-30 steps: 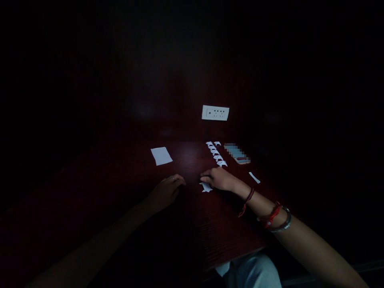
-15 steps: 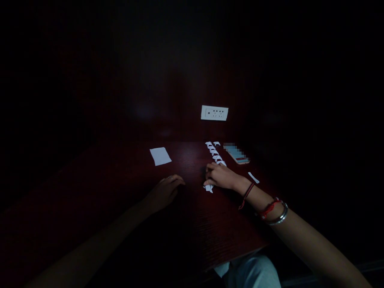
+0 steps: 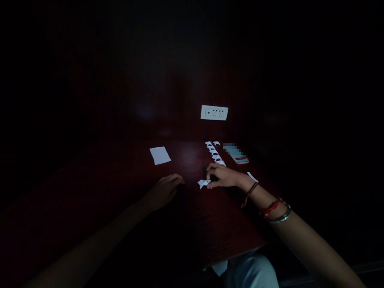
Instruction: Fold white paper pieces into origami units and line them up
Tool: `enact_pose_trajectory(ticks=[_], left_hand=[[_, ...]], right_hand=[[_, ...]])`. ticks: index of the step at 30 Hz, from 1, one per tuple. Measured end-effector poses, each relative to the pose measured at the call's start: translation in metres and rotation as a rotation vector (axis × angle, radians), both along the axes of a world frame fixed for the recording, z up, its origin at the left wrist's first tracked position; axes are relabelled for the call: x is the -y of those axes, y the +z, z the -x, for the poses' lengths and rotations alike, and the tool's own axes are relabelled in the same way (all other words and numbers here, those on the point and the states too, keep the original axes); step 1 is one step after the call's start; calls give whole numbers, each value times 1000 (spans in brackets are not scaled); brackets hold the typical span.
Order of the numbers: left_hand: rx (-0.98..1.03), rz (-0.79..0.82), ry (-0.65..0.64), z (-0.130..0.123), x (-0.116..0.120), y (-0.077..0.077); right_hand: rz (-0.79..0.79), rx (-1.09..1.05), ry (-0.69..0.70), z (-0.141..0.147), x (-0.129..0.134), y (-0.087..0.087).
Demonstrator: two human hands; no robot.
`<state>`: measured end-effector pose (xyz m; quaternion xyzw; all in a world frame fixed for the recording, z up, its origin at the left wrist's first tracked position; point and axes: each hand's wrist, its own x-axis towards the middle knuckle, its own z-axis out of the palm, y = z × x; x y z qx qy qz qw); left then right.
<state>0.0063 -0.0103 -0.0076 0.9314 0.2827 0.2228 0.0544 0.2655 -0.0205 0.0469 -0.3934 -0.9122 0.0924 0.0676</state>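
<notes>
My right hand (image 3: 222, 176) has its thumb and fingers closed at the right edge of a small white folded paper (image 3: 203, 183) on the dark red table (image 3: 216, 224). Beyond that hand, several similar folded papers (image 3: 214, 152) lie in a slanting row, the nearest close to my knuckles. A single folded paper (image 3: 216, 143) sits beside the row's far end. My left hand (image 3: 166, 191) rests on the table to the left, in shadow, its fingers loosely stretched and holding nothing visible. A stack of plain white paper (image 3: 160, 155) lies beyond it.
A phone (image 3: 236, 153) lies right of the row, its screen partly blurred out. Near my right wrist is a narrow paper strip (image 3: 252, 177). A white socket panel (image 3: 214, 113) is on the dark wall. My knee (image 3: 255, 272) shows below the table's front edge.
The folded paper by my right hand has shifted left and turned, and more of it shows. My right hand has moved slightly right. My left hand has stayed about still.
</notes>
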Motion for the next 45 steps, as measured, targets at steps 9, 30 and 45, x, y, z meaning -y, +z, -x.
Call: enact_pose_trajectory(ticks=[9,30,45], left_hand=[[-6,-16,10,1,2,5],[16,-72,39,-12,-1,4],[80,-82,113,-125,-54,-8]], right_hand=[[9,63,-123,20,12,-3],[-44,-25,-75,-1,8,7],[-134,60,-209,-88,-32,-8]])
